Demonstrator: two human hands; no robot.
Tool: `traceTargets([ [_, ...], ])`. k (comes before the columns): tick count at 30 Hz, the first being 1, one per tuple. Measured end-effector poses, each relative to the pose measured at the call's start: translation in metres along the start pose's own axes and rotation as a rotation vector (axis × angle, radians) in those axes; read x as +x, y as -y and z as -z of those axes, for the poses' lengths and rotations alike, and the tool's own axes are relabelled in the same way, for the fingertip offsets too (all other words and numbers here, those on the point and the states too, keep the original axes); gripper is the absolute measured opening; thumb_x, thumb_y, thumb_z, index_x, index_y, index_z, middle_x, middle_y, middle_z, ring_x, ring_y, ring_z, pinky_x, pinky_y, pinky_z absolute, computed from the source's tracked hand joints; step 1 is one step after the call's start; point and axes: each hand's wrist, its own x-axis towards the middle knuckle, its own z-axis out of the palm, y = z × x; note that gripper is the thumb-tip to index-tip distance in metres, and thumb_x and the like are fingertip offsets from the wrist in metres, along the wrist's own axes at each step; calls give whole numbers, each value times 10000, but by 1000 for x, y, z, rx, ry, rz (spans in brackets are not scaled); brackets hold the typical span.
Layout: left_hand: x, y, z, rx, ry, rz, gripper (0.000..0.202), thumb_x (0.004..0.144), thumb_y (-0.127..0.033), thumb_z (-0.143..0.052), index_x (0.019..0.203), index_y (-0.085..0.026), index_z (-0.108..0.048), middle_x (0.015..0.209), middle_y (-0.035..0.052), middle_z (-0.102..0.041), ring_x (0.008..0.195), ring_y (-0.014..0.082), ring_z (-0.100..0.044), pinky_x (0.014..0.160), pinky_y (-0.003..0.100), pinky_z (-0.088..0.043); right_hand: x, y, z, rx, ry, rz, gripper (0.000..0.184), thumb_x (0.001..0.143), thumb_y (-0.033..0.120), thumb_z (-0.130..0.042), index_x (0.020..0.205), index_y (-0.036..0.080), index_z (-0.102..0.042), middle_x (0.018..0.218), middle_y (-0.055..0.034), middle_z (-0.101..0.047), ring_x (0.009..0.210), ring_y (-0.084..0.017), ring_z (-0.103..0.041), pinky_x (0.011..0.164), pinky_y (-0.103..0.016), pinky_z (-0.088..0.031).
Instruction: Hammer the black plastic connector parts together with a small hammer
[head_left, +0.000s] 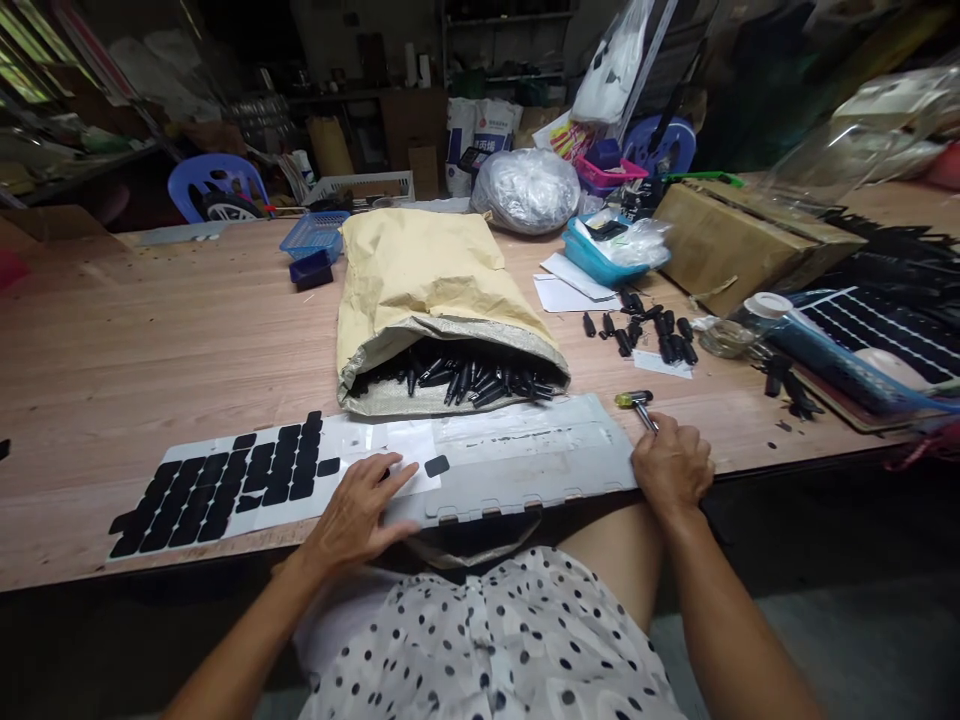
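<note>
A small double-faced hammer (635, 399), one face yellow, is just beside the right end of a grey board (536, 462), its handle clamped in the right hand (673, 462). The left hand (366, 508), fingers apart, is over a white sheet (417, 440); whether its fingertips press anything I cannot tell. Near them is a single black patch (436, 466), with rows of black patches (217, 490) farther left. Behind the board, a paper sack (427, 260) opens on black plastic parts (487, 382); a cardboard box (731, 245) stands right on the wooden table (187, 340).
</note>
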Motion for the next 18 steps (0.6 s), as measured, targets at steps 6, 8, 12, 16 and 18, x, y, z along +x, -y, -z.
traceTargets([
  [6,-23,35,-4,94,267,-171,902,897,-768,-534,1637,-293,-335,1658,146,-394,1487,382,-392,1217,520,-321,4,-4,6,-125,84,163,233,953,206,-465,1080,119,-640,908,-148,-597,821,-263,-502,645,-333,-183],
  [8,-25,35,-6,121,266,-187,847,925,-663,-564,1641,-279,-325,1660,138,-399,1503,372,-376,1228,501,-293,4,-5,6,-113,60,190,221,945,215,-479,1082,129,-629,905,-139,-592,822,-264,-501,642,-328,-185],
  [12,-27,32,-9,155,250,-183,812,889,-496,-626,1623,-261,-369,1645,139,-429,1484,368,-416,1225,496,-292,1,-4,4,-97,23,214,212,932,181,-474,1074,155,-628,871,-111,-577,799,-256,-489,634,-327,-184],
  [16,-29,30,-5,153,226,-185,787,885,-484,-623,1605,-251,-406,1631,144,-452,1468,371,-445,1212,498,-322,-1,-4,2,-91,13,242,209,923,156,-474,1064,162,-628,850,-96,-563,787,-248,-477,633,-328,-197],
  [18,-30,29,-2,161,227,-182,773,898,-472,-625,1605,-247,-408,1636,147,-446,1471,367,-446,1208,489,-336,-2,-5,1,-84,15,260,204,917,153,-484,1063,169,-625,847,-89,-556,786,-245,-473,636,-326,-204],
])
